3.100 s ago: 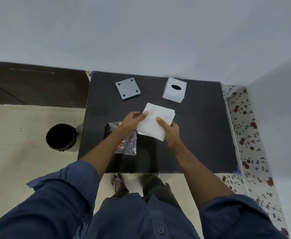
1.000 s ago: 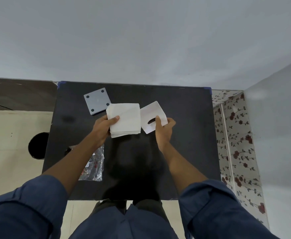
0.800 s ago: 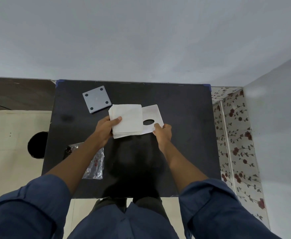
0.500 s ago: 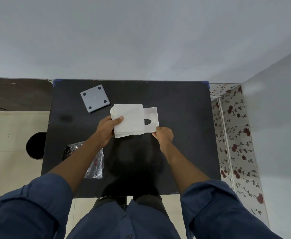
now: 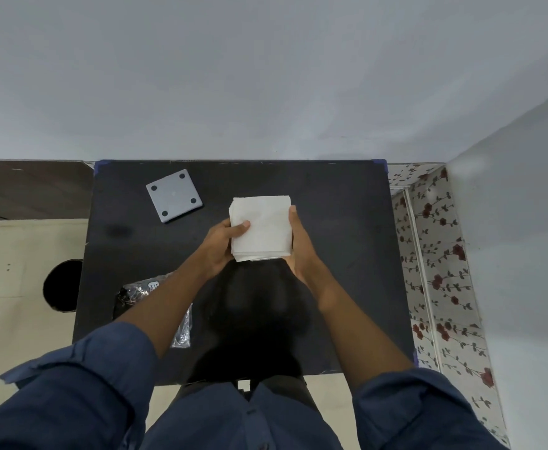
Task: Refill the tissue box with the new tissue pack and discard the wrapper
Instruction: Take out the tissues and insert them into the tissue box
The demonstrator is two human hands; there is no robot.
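Observation:
A white stack of tissues (image 5: pixel 261 227) is held above the middle of the black table (image 5: pixel 341 222). My left hand (image 5: pixel 222 243) grips its left edge, thumb on top. My right hand (image 5: pixel 298 245) presses along its right side. The white tissue box is hidden under the stack; only a thin sliver shows at the stack's lower edge, against my right hand. The box's grey base plate (image 5: pixel 173 199), with dark feet at its corners, lies apart at the back left of the table. The crumpled clear wrapper (image 5: pixel 181 329) lies at the front left, partly under my left forearm.
A black bin (image 5: pixel 61 285) stands on the floor left of the table. A wall runs behind the table and along the right. A floral-patterned surface (image 5: pixel 441 287) lies to the right of the table.
The tissue box, held in my right hand beside the stack, has slid under the stack and out of sight. Both hands have come together around the stack.

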